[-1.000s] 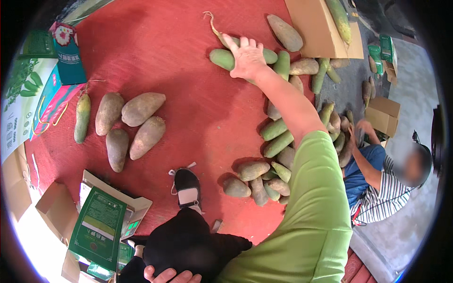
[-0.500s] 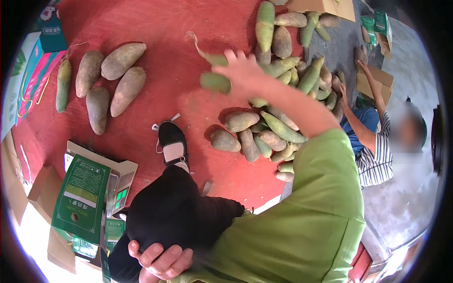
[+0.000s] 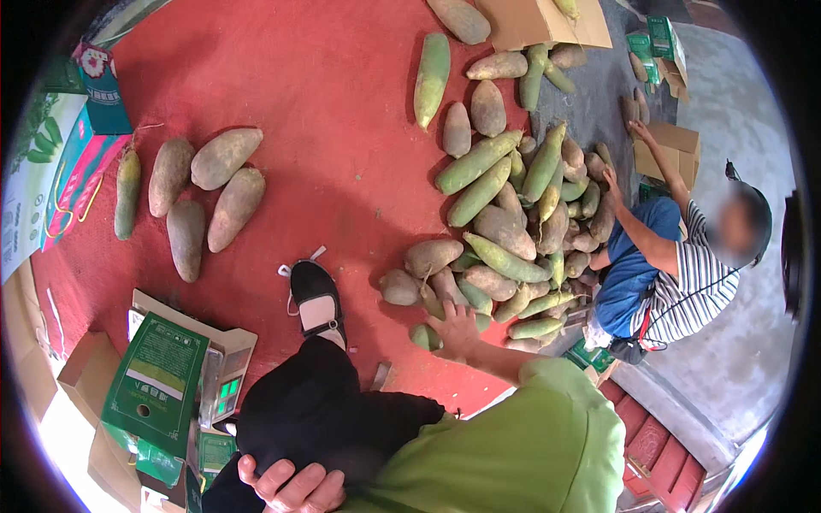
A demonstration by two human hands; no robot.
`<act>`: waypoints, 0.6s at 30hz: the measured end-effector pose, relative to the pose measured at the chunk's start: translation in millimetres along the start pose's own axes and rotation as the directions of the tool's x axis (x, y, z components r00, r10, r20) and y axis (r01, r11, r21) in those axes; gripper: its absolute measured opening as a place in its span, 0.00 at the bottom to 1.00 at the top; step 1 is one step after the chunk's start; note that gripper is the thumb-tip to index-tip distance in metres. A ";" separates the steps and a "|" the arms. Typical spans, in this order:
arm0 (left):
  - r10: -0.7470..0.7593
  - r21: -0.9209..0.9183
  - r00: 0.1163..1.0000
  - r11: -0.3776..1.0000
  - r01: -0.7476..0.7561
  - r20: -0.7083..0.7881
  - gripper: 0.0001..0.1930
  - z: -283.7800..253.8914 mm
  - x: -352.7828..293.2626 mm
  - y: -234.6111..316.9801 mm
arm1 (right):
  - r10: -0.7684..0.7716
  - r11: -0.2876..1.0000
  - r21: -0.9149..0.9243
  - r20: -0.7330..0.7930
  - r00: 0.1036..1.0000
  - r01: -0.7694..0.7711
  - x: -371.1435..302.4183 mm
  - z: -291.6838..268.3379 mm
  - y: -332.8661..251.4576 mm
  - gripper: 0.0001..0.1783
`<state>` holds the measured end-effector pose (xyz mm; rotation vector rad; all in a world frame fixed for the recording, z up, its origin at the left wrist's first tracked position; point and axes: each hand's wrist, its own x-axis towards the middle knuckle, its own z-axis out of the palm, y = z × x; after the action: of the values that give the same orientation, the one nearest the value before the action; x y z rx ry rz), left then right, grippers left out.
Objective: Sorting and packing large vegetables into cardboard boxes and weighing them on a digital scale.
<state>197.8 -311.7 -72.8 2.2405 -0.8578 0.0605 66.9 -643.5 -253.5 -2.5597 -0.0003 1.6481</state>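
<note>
My right hand (image 3: 459,332) is at the near left edge of a heap of large radishes (image 3: 505,231), green and brownish. Its fingers curl over a green radish (image 3: 425,336), whose thin end points away from me; the hand hides its middle. A brownish radish (image 3: 399,287) lies just beyond. My left hand (image 3: 295,489) rests on my black trouser leg (image 3: 299,402), fingers slightly bent and apart, with nothing seen in them. Off to the left, several brownish radishes (image 3: 235,209) and a slim green radish (image 3: 127,195) form a separate group.
A green carton (image 3: 154,385) stands by a scale with a lit green display (image 3: 228,389) at my left. Gift bags (image 3: 81,162) lie at the far left. A co-worker (image 3: 676,265) crouches beyond the heap, hands at its far side. An open cardboard box (image 3: 547,24) is at the back.
My right hand has come down toward me with the green radish, from above the red floor to the heap's near edge. The left hand stays on my leg. The view has shifted slightly.
</note>
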 end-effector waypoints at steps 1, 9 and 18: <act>0.002 0.004 1.000 1.000 -0.002 -0.005 0.08 0.1 0.2 0.0 | -0.022 0.997 0.073 -0.132 0.991 0.032 1.6 -0.3 2.9 0.32; -0.033 0.036 0.996 0.999 0.030 0.078 0.07 0.5 11.4 0.3 | 0.306 0.945 0.251 -0.906 0.294 -0.210 178.0 -222.2 147.3 0.36; -0.067 0.031 0.995 0.997 0.065 0.068 0.07 5.5 30.2 -5.9 | 0.455 0.856 0.492 -0.573 0.682 -0.158 227.5 -268.2 214.4 0.44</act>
<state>223.7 -329.2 -71.9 2.3075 -0.8234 -0.0358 393.7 -866.8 -367.5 -2.7263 0.7955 0.5514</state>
